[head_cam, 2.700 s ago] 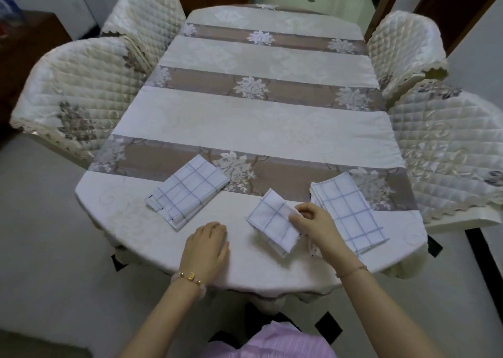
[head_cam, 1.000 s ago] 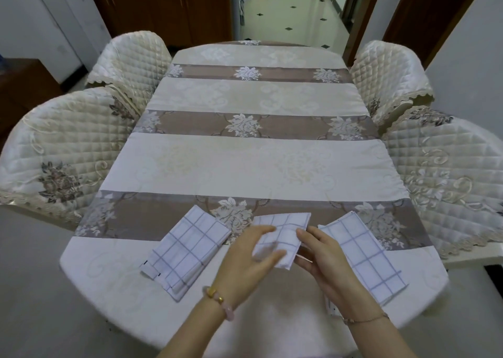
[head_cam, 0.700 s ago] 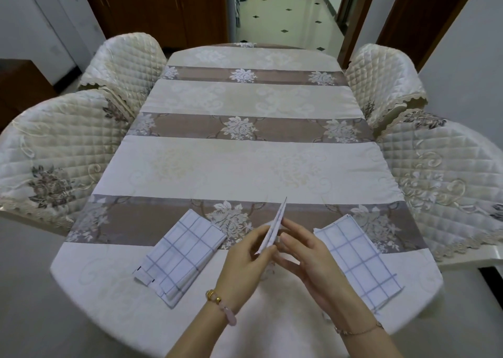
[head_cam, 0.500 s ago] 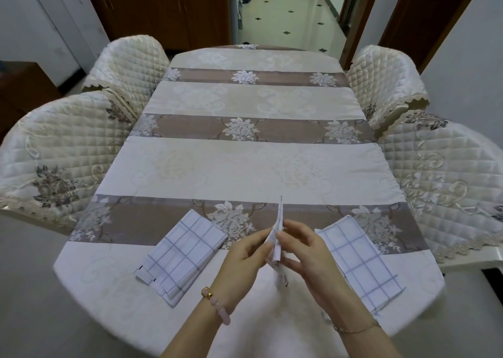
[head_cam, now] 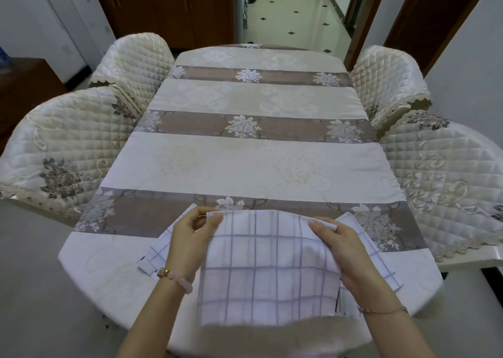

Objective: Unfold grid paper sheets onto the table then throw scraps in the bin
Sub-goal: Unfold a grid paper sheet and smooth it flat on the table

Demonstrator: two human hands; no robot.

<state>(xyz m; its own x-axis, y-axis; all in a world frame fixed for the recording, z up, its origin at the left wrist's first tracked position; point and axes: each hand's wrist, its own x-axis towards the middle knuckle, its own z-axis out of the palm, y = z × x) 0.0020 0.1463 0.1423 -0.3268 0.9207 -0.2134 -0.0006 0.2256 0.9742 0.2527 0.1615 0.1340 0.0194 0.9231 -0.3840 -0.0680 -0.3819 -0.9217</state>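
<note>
A white grid paper sheet (head_cam: 268,268) with blue-grey lines hangs spread open above the near end of the table (head_cam: 255,164). My left hand (head_cam: 190,243) pinches its top left corner and my right hand (head_cam: 337,248) pinches its top right corner. A folded grid sheet (head_cam: 156,254) lies on the cloth at the left, mostly hidden behind my left hand. Another folded grid sheet (head_cam: 378,259) lies at the right, partly behind my right hand. No bin shows.
Four quilted cream chairs flank the table, two on the left (head_cam: 70,151) and two on the right (head_cam: 441,172). A dark wooden cabinet (head_cam: 24,85) stands far left. A tiled hallway (head_cam: 294,12) opens beyond the table's far end.
The middle folded sheet was lifted off the table, turned on edge between both hands, and now hangs opened out wide. My hands have moved apart to its top corners.
</note>
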